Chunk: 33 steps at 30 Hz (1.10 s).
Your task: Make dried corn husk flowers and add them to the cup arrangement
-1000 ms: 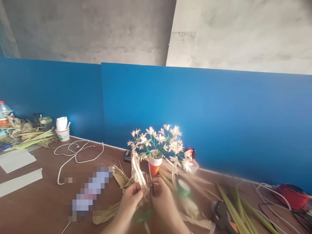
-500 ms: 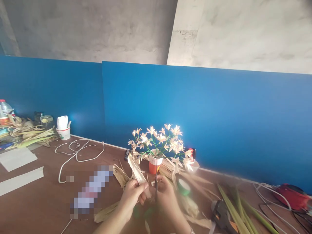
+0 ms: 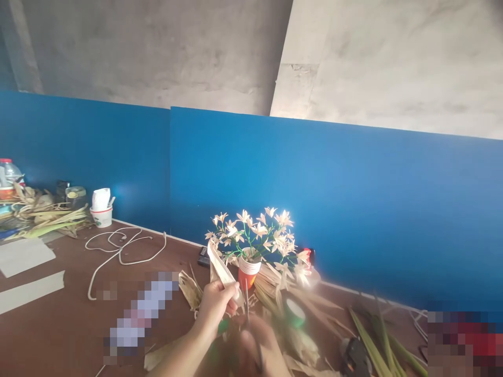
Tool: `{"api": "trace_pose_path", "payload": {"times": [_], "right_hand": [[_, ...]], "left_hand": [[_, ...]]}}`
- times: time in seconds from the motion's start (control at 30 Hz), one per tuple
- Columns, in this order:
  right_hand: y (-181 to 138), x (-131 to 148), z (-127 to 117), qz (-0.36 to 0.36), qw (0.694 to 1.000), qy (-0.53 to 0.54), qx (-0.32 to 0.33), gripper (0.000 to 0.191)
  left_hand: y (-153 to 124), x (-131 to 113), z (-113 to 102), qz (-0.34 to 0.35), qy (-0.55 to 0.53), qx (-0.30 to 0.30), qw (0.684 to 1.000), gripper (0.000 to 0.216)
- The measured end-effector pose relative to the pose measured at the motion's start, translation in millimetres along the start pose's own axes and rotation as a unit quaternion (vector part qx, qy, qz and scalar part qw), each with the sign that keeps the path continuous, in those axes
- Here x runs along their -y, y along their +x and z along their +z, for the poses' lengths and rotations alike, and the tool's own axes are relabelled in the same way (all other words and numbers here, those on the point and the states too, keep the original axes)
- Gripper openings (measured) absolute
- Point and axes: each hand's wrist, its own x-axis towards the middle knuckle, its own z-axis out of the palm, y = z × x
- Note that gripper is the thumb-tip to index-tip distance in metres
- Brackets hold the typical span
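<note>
My left hand [image 3: 218, 303] pinches a pale strip of dried corn husk [image 3: 220, 267] near its lower end, and the strip leans up and to the left. Just right of it, my right hand [image 3: 257, 340] is closed around a pair of scissors [image 3: 247, 303]. The blades point upward beside the left fingertips; I see no contact with the husk, and motion blur softens this hand. Behind both hands stands an orange and white paper cup [image 3: 248, 276] holding pale flowers [image 3: 259, 230] on green stems.
Right of my hands are a green tape roll [image 3: 294, 312], loose husks [image 3: 306, 345], a dark glue-gun-like tool [image 3: 354, 356] and long green leaves [image 3: 365, 335]. A white cable [image 3: 118, 254] and paper strips [image 3: 31, 292] lie left. A blue partition [image 3: 334, 199] borders the table.
My right hand with the scissors has moved down, away from the husk strip's lower end. My left hand still holds the strip in nearly the same place.
</note>
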Motion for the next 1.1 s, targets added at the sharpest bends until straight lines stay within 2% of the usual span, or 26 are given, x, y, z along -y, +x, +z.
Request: {"api": "trace_pose_path", "payload": {"times": [0.37, 0.67, 0.97, 1.1], "right_hand": [[3, -9, 0, 0.007, 0.999, -0.039, -0.02, 0.067], [4, -16, 1, -0.013, 1.0, 0.012, -0.02, 0.057], [-5, 0, 5, 0.037, 0.998, 0.006, -0.057, 0.069], [-2, -6, 5, 0.034, 0.998, 0.012, -0.047, 0.071]], "left_hand": [[0, 2, 1, -0.011, 0.007, 0.003, 1.0, 0.027], [4, 6, 0, -0.014, -0.004, 0.016, 1.0, 0.028], [3, 2, 1, -0.019, 0.001, 0.012, 1.0, 0.029], [3, 3, 0, -0.014, -0.002, 0.015, 1.0, 0.03]]}}
